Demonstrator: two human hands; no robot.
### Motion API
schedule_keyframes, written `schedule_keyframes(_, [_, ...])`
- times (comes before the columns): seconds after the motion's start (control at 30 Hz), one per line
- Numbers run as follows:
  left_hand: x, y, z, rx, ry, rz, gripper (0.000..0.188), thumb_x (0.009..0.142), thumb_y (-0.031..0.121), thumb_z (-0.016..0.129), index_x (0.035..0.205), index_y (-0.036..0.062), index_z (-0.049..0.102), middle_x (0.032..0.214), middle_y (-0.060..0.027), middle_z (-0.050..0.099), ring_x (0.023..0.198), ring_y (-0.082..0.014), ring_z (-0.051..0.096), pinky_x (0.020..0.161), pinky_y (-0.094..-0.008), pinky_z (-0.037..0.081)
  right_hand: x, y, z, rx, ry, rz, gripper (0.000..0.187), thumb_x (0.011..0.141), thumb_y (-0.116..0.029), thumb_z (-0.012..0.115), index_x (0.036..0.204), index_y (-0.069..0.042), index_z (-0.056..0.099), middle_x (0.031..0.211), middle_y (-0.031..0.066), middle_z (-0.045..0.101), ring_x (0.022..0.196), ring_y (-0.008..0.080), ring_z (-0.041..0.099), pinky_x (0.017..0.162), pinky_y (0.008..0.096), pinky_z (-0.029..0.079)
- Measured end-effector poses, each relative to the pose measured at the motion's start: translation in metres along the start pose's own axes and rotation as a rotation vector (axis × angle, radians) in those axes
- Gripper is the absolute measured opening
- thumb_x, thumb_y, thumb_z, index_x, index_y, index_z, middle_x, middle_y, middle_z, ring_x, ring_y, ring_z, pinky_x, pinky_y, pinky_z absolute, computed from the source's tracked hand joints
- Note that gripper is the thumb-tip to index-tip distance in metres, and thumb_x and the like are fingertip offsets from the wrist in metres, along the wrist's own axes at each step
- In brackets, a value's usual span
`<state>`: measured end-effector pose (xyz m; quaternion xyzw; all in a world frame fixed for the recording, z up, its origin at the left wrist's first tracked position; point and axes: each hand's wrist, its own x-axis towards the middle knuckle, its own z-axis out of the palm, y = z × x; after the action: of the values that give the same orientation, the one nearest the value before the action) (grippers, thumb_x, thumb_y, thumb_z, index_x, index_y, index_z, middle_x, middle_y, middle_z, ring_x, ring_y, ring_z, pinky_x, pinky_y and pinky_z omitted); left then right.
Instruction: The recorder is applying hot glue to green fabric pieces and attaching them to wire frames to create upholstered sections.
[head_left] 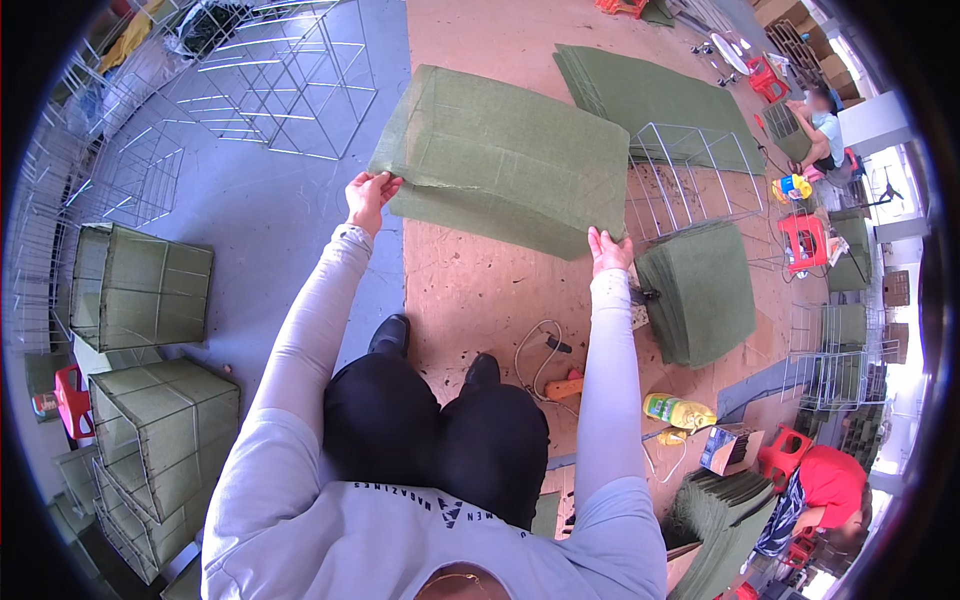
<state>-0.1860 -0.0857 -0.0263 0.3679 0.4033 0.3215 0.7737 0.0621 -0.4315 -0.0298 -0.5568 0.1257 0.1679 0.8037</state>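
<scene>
A large green fabric sheet (515, 140) stretches out in front of me, with a lower fold or second layer showing under its near edge. Faint straight lines show through it; I cannot tell whether a wire frame lies beneath. My left hand (370, 198) pinches the sheet's near left edge between thumb and fingers. At the near right corner, my right hand (609, 251) pinches it the same way. Just right of the sheet stands a bare wire frame (690, 185). A stack of smaller green sheets (697, 295) lies close beyond my right hand.
More wide green sheets (660, 95) lie at the far right. Wire frames (290, 85) stand far left, and green-covered frames (150, 290) near left. An orange tool (562, 388) with a cord and a yellow bottle (680, 411) lie right. Two people (825, 130) sit at the right.
</scene>
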Motion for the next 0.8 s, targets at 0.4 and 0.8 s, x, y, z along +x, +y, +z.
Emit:
schedule_keyframes(0.4, [0.018,0.02,-0.021,0.304,-0.282,-0.021,0.015,0.084,0.001,0.055,0.099,-0.0002,0.059,0.084,-0.0046,0.061,0.071,-0.0106,0.058,0.067,-0.0223,0.05,-0.017,-0.004,-0.01,-0.103,-0.108,-0.05,0.013,0.084,0.003,0.056,0.095,0.001,0.048,0.09,0.0124,0.057,0.078,0.0262,0.063,0.073,0.0338,0.054])
schedule_keyframes(0.8, [-0.077,0.0,-0.075,0.335,-0.239,-0.024,0.012,0.083,0.0,0.057,0.094,-0.0014,0.06,0.08,-0.0038,0.061,0.065,-0.0093,0.057,0.064,-0.0214,0.049,-0.103,0.031,-0.077,-0.027,-0.044,-0.076,0.014,0.085,0.002,0.054,0.099,0.0,0.05,0.089,0.0107,0.059,0.07,0.0217,0.064,0.062,0.0299,0.055])
